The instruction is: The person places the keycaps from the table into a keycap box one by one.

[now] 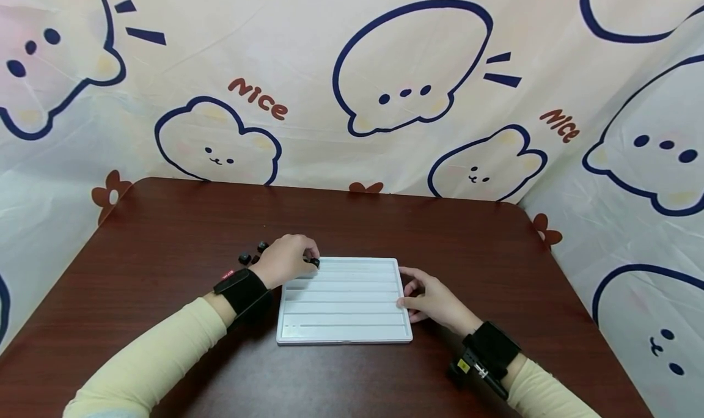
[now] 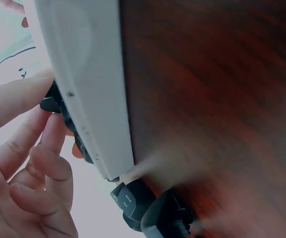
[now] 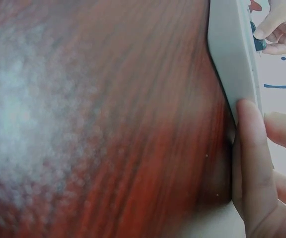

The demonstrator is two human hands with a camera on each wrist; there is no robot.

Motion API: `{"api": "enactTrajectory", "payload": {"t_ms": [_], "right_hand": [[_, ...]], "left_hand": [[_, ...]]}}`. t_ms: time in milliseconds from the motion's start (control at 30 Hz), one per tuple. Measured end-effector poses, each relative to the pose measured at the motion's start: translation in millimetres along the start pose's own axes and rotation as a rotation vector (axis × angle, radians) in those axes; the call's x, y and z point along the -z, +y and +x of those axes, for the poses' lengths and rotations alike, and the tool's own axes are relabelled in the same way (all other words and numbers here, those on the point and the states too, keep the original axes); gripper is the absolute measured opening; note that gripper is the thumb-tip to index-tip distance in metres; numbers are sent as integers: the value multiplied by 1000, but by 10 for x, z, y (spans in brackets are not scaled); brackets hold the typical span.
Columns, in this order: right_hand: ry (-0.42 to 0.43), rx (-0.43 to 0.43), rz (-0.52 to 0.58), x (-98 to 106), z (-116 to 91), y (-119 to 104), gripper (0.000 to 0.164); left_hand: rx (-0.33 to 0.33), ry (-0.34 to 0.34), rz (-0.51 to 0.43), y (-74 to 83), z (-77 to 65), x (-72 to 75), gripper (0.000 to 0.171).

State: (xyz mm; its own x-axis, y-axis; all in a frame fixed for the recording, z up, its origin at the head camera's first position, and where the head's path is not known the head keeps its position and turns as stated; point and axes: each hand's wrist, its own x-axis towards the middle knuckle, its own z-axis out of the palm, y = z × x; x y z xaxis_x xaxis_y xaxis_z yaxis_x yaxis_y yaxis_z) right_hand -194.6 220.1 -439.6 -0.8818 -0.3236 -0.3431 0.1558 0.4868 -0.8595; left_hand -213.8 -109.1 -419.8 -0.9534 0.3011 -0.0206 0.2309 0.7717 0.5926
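Observation:
A white tray (image 1: 348,291) with raised rows lies flat on the table. At its far left corner my left hand (image 1: 287,260) pinches a black keycap (image 2: 49,103) between thumb and finger, right over the top row. More dark keycaps (image 2: 81,141) show along the tray's edge below it in the left wrist view. My right hand (image 1: 436,300) holds the tray's right side, one finger (image 3: 254,144) along the outer wall and the thumb at the rim.
Several loose black keycaps (image 1: 245,258) lie on the brown table (image 1: 335,381), beyond the left wrist. One keycap (image 2: 134,197) bears a small light mark. A patterned cloth (image 1: 308,51) hangs behind the table and on both sides.

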Motion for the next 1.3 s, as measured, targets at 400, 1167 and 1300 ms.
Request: {"api": "enactTrajectory", "payload": {"t_ms": [400,1167,1300], "right_hand": [[14,-4,-18,10,16,21,71],[11,6,-12,15,26,30,72],[11,8,-13,18,23,33,72]], "left_hand": [[19,10,18,-6,-25,-12,11],[33,19,36,-4,-8,-19,15],[23,17,36,-5,-17,-14,13]]}}
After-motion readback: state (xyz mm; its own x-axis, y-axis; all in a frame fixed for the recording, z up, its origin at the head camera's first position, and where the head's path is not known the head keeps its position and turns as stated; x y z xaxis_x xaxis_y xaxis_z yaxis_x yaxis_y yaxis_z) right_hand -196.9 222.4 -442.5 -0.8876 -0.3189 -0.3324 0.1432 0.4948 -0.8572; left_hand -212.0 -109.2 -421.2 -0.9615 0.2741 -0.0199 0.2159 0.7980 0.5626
